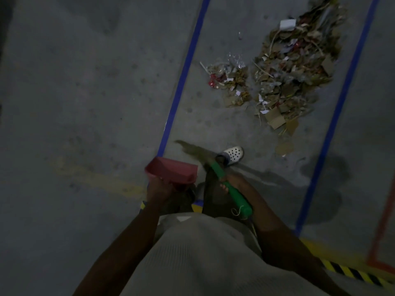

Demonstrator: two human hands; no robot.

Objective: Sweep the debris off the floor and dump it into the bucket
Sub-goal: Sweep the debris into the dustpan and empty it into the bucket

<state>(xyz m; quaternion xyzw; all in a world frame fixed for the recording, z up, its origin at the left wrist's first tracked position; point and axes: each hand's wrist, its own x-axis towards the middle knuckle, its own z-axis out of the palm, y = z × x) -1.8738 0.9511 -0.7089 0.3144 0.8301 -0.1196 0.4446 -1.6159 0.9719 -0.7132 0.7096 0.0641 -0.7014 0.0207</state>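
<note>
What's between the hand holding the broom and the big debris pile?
In the head view, the person's white clog stands between the right hand and the big debris pile; past it, bare concrete up to the pile's cardboard scraps.

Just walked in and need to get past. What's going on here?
A person is cleaning up. The left hand grips a red dustpan, and the right hand grips a green-handled broom. Neither tool touches the large debris pile or the smaller pile beside it, which lie ahead between two blue tape lines. No bucket is in view.
</note>
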